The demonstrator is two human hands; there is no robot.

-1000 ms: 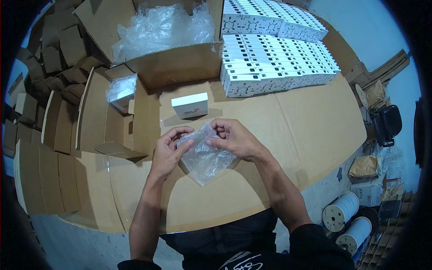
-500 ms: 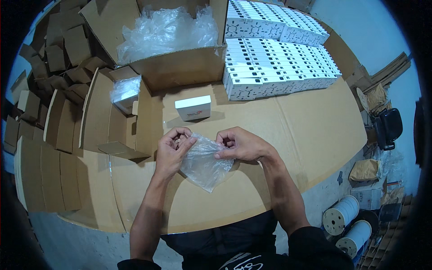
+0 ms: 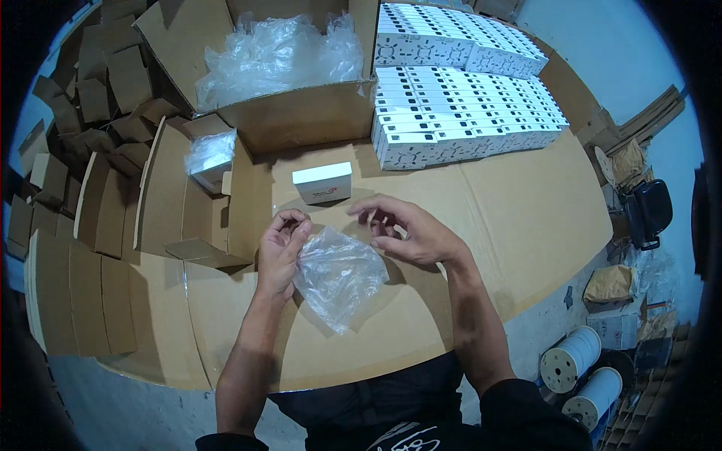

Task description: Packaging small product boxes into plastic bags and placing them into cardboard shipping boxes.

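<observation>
A clear plastic bag (image 3: 341,279) hangs from my left hand (image 3: 281,252), which pinches its upper left edge between thumb and fingers. My right hand (image 3: 408,230) is off the bag, just above and to the right of it. Its fingers are bent and apart, with nothing between them. Beyond my hands a small white box (image 3: 323,183) stands on the cardboard-covered table (image 3: 519,225). To the left is an open brown carton (image 3: 197,214) with plastic-wrapped white boxes (image 3: 212,156) at its far end.
A large carton (image 3: 301,116) at the back holds a heap of clear plastic bags (image 3: 282,56). Stacked white boxes (image 3: 466,113) fill the back right. More open cartons (image 3: 113,199) crowd the left. Cable spools (image 3: 570,359) stand on the floor at right.
My right hand has let go of the bag and lifted slightly up and to the right. The bag now hangs from my left hand alone, spread wider and a little lower.
</observation>
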